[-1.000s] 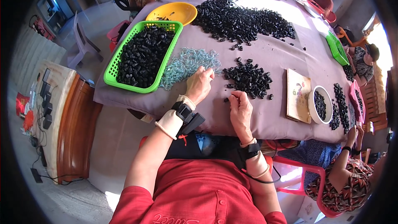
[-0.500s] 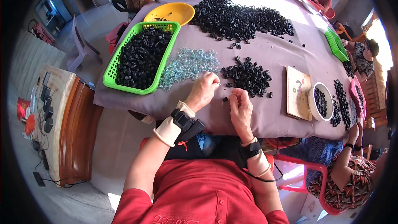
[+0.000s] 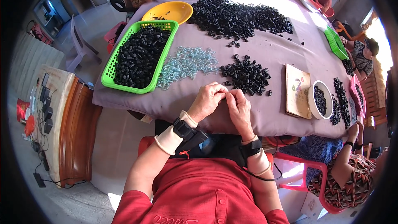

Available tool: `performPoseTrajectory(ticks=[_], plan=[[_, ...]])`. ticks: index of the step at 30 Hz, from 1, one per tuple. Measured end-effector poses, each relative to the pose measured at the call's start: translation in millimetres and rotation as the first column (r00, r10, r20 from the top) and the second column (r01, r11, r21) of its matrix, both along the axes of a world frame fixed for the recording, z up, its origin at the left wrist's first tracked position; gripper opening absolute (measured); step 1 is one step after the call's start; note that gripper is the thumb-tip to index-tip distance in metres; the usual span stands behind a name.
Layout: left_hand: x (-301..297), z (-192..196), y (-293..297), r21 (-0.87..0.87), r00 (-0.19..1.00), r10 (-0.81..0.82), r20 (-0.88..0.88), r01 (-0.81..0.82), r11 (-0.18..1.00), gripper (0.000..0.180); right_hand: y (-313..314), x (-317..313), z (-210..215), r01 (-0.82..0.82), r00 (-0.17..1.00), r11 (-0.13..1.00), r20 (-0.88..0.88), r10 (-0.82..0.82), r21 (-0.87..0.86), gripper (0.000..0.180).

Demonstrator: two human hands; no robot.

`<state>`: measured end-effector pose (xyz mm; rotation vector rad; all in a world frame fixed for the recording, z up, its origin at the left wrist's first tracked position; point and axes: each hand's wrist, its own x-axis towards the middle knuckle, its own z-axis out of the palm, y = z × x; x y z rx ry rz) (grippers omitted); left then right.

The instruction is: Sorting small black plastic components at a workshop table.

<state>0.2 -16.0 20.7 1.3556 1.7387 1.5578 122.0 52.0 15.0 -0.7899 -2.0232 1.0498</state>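
Observation:
My left hand (image 3: 207, 101) and my right hand (image 3: 239, 108) meet fingertip to fingertip above the near part of the table. Both are closed in a pinch; whatever lies between the fingers is too small and hidden to name. Just beyond them sits a small heap of short black cylindrical pieces, like caps (image 3: 247, 76). To its left spreads a heap of small clear bluish pieces (image 3: 188, 64). A green plastic basket (image 3: 108, 79), filled with black pieces, stands left of that heap.
A yellow bowl (image 3: 182, 13) touches the basket's far end. Farther off lies a large black heap (image 3: 232, 18). A thin book (image 3: 296, 95) and a white bowl (image 3: 311, 101) of black pieces lie to the right. Other people sit around the cloth-covered table (image 3: 286, 49).
My left hand has moved down toward me and slightly right, away from the clear pieces. Its fingertips now meet those of my right hand, which were apart before.

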Motion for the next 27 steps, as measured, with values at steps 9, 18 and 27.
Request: performPoseTrajectory(ticks=[9,18,27], plan=[[-10.8,-6.4,5.6,-0.190,0.985,0.152,0.078,-0.135,0.973,0.013,0.7,1.1,-0.2,0.031,0.998,0.996,-0.055,-0.036,-0.087,0.011],[-17.6,-0.7,23.5,-0.079,0.866,0.197,-0.460,-0.261,0.962,0.016,3.6,1.1,-9.1,0.086,0.989,0.982,-0.108,-0.105,-0.169,0.009],[-9.3,-7.4,39.3,-0.166,0.856,0.093,-0.509,-0.203,0.965,0.020,2.2,1.5,-9.4,0.106,0.984,0.976,-0.120,-0.131,-0.189,0.008]])
